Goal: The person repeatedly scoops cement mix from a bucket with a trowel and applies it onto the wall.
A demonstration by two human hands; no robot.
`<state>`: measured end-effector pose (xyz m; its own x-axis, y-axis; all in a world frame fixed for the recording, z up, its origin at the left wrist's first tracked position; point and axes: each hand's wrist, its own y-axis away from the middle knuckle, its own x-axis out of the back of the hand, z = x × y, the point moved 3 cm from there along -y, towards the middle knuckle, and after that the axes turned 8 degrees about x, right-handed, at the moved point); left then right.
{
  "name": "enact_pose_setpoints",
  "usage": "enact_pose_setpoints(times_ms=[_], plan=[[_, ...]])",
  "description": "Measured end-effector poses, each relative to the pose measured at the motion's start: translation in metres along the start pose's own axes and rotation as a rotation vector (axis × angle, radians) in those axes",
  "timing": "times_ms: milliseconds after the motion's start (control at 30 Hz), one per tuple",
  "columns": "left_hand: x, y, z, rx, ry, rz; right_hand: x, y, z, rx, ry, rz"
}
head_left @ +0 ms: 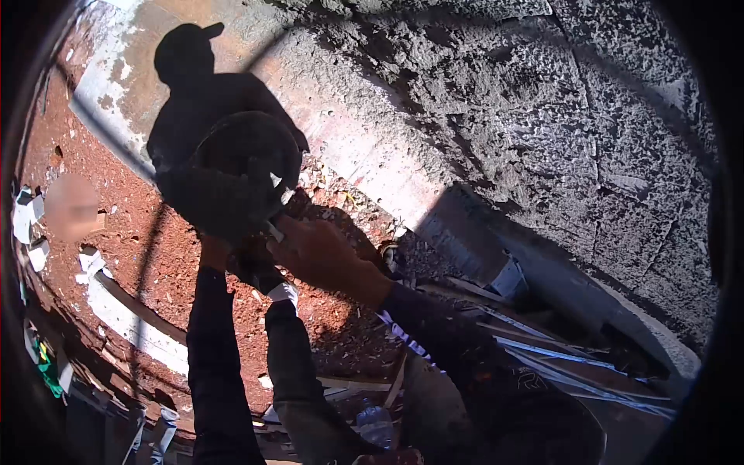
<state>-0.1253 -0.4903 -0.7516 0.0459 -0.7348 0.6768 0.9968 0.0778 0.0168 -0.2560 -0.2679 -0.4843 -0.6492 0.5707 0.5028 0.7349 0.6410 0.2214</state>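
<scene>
A dark round bucket [240,167] is held up in deep shade, its contents hard to see. Against its lower left side is my left hand [215,252], its fingers hidden by the bucket and shadow. My right hand [329,256] is closed at the lower right side of the bucket, around a small pale-ended object [275,231] that I cannot make out. Between my arms, a co-worker's sleeved arm [298,380] reaches up, with a dark hand [257,267] and a pale cuff under the bucket.
Rough grey concrete [527,116] slopes across the upper right. Reddish soil [116,178] lies left and below. A pale curved strip [136,325] lies at left, wooden and metal strips [542,349] at lower right, and a clear plastic bottle [374,422] near the bottom.
</scene>
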Motion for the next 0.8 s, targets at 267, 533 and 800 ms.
enact_pose_setpoints(times_ms=[267, 533, 800], plan=[[0.082, 0.165, 0.179, -3.029, -3.216, -0.58, 0.203, 0.147, -0.001, -0.286, -0.494, -0.566], [0.125, 0.283, 0.381, -3.16, -2.365, -1.446, 0.421, 0.204, -0.146, -0.222, 0.319, -0.206], [0.131, 0.231, 0.496, -3.627, -2.374, -1.076, 0.234, 0.226, -0.136, 0.309, 0.997, -0.572]])
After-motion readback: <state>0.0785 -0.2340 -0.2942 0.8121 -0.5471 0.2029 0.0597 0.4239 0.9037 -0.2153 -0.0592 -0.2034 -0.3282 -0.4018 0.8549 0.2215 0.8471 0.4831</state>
